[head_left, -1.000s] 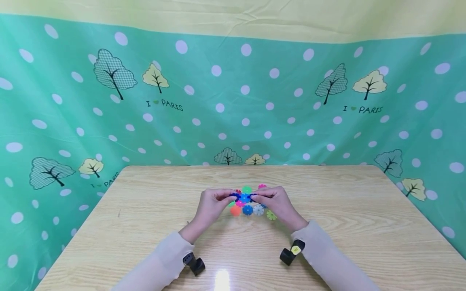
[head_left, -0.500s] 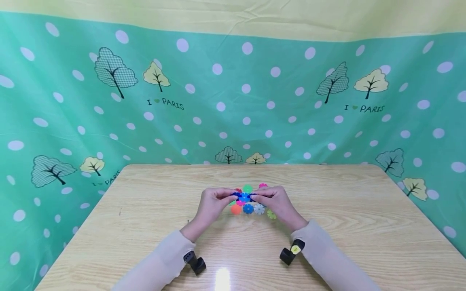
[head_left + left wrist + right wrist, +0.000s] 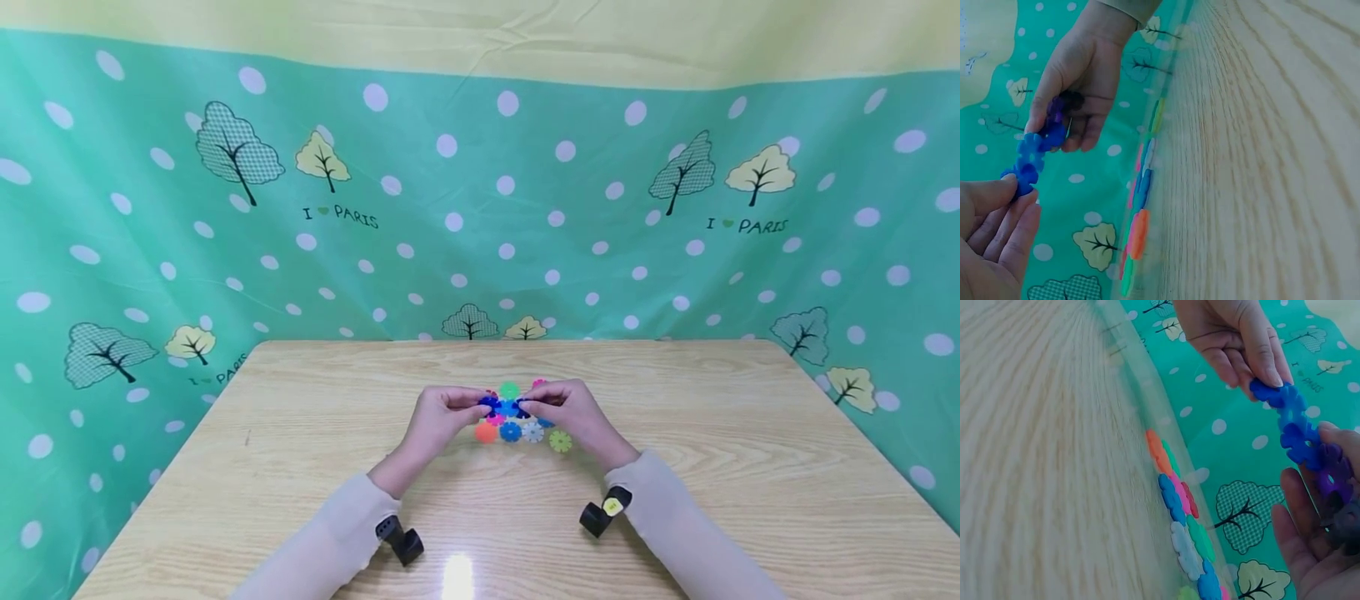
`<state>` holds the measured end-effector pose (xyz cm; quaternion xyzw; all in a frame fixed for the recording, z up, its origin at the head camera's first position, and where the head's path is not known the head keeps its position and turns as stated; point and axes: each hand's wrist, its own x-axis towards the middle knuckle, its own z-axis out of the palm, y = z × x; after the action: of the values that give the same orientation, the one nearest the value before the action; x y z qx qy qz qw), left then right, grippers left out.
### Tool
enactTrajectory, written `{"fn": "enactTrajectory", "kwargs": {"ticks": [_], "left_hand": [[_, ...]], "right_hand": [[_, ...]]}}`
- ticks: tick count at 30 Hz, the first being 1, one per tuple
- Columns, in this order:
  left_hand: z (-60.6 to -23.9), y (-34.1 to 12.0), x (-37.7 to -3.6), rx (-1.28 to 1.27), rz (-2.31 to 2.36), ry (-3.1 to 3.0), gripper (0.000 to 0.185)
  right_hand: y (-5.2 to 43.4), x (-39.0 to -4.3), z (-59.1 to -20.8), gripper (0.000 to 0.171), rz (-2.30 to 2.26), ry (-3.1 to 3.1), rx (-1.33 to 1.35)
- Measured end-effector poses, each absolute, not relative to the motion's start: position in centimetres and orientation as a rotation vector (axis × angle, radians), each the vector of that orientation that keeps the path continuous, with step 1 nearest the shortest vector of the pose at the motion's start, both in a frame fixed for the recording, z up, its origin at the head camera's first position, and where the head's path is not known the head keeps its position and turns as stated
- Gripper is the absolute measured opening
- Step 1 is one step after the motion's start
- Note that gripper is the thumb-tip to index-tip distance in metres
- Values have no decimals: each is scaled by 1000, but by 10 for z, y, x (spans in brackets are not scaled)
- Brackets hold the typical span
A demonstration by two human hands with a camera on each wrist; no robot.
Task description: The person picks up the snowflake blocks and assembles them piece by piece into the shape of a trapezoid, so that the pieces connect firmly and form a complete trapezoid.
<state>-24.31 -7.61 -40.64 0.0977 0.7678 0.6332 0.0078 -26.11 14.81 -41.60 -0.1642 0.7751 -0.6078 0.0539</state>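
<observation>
Both hands hold a short chain of interlocked snowflake discs above the table. My left hand (image 3: 441, 418) pinches the dark blue disc (image 3: 1266, 392) at one end between thumb and fingers. A light blue disc (image 3: 1031, 150) sits in the middle of the span between the hands. On its other side, my right hand (image 3: 568, 414) pinches another dark blue disc (image 3: 1300, 447). From there a purple disc (image 3: 1334, 467) and a blackish disc (image 3: 1344, 522) continue into the right palm, partly hidden by the hand.
Several loose discs lie on the wooden table (image 3: 300, 467) below the hands, among them orange (image 3: 486, 433), blue (image 3: 511, 432), white (image 3: 532, 432), lime (image 3: 560, 442) and green (image 3: 509, 390) ones. A green dotted cloth (image 3: 480, 192) hangs behind the table.
The right hand has shifted and turned slightly, showing more of its dark blue disc and of the lime disc below. The left hand stays nearly in place, still pinching the chain.
</observation>
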Motion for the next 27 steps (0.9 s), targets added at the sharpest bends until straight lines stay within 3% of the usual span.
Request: {"fn": "enactTrajectory", "kwargs": {"ticks": [27], "left_hand": [[-414, -65, -242, 255, 2093, 2171, 24]], "right_hand": [[156, -260, -400, 30, -1405, 2550, -802]]}}
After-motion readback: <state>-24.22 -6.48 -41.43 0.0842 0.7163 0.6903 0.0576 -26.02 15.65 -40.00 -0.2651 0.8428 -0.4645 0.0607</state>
